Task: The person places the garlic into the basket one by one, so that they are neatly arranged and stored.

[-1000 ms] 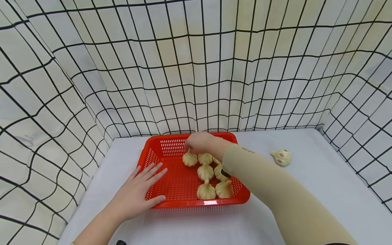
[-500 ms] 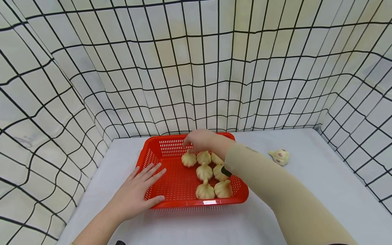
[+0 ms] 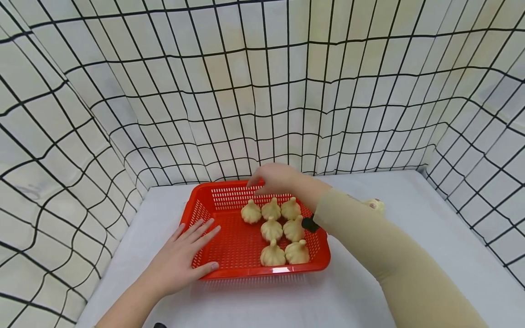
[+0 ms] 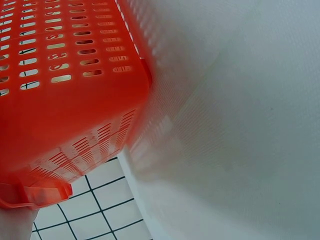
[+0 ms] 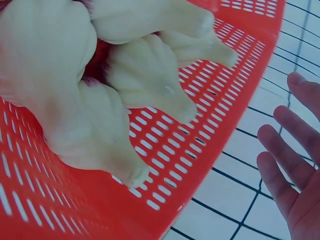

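Observation:
A red plastic basket [image 3: 234, 248] with slotted walls sits on the white table. Several pale garlic bulbs [image 3: 271, 230] stand in rows in its right part, stems up. My left hand [image 3: 180, 262] lies spread over the basket's left front corner, fingers over the rim. Above the back rim hovers my right hand [image 3: 276, 178], holding nothing. In the right wrist view the right hand [image 5: 295, 165] shows separated fingers outside the rim, apart from the garlic bulbs [image 5: 145, 75]. The left wrist view shows the basket's outer wall [image 4: 75, 110], with a sliver of the left hand at the lower left.
One more garlic bulb [image 3: 375, 205] lies on the table right of the basket, partly hidden behind the right sleeve [image 3: 369, 232]. White sheeting with a black net [image 3: 254, 114] walls in the table [image 3: 414, 214] at the back and both sides.
My right hand has let go of the leftmost garlic bulb in the back row and risen up and away. That bulb stays in the basket. The left hand keeps its place on the rim.

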Demonstrator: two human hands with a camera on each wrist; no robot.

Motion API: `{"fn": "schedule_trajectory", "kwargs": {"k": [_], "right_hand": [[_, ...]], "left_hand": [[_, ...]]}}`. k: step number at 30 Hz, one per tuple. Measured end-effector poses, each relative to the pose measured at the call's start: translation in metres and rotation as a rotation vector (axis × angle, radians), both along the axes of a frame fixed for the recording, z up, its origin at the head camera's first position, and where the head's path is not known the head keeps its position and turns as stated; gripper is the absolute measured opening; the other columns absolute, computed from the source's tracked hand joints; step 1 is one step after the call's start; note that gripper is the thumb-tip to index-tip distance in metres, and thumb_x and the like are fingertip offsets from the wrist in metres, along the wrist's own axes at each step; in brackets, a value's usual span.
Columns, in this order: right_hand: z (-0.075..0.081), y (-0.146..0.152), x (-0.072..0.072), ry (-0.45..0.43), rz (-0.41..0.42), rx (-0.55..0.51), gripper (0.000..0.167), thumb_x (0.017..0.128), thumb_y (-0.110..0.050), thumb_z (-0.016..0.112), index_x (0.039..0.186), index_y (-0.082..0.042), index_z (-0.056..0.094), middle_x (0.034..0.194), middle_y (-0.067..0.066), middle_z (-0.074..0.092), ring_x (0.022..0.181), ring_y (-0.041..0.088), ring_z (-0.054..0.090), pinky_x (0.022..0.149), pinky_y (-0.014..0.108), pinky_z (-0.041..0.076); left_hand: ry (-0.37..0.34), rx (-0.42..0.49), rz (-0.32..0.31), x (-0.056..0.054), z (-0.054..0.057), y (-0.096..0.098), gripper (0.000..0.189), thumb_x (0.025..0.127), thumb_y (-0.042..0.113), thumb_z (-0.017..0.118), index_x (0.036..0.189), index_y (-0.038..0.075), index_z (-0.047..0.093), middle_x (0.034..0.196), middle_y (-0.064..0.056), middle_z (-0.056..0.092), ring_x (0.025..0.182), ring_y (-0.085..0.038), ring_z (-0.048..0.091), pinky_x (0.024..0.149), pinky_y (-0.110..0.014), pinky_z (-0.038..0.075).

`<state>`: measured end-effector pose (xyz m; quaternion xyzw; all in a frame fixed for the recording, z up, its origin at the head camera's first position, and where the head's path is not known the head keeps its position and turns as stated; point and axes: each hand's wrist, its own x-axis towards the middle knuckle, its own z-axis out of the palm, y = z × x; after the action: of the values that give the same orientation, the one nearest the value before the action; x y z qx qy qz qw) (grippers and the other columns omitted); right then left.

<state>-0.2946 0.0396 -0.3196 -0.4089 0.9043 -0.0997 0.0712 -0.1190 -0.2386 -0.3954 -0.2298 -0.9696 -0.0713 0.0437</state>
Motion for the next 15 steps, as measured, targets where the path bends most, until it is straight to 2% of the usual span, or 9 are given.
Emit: {"fn": "schedule_trajectory", "kwargs": {"k": [7,10,15], "right_hand": [[0.011,0.020,0.003,-0.010,-0.034,-0.102,0.031,0.093,-0.031,0.071,0.124,-0.026,0.072,0.117,-0.008,0.068,0.091,0.009,0.060,0.081,0.029,0.050],[0.015,0.030,0.003,-0.025,-0.037,-0.154,0.030,0.093,-0.027,0.072,0.123,-0.025,0.072,0.117,-0.004,0.069,0.089,0.010,0.060,0.076,0.029,0.051],[0.019,0.047,0.005,-0.014,-0.076,-0.174,0.028,0.093,-0.028,0.070,0.122,-0.026,0.072,0.116,-0.007,0.067,0.093,0.010,0.060,0.077,0.029,0.051]], "left_hand": [[0.003,0.004,0.000,0.000,0.000,-0.001,0.078,0.086,0.059,0.066,0.153,0.027,0.041,0.161,0.002,0.031,0.147,-0.031,0.026,0.119,-0.058,0.013],[0.004,0.005,-0.002,0.000,0.000,-0.001,0.078,0.087,0.059,0.066,0.153,0.027,0.040,0.161,0.002,0.030,0.147,-0.031,0.026,0.118,-0.058,0.013],[0.007,0.006,-0.002,0.000,-0.001,-0.001,0.078,0.086,0.059,0.066,0.153,0.027,0.041,0.161,0.002,0.030,0.147,-0.031,0.027,0.118,-0.058,0.013]]}}
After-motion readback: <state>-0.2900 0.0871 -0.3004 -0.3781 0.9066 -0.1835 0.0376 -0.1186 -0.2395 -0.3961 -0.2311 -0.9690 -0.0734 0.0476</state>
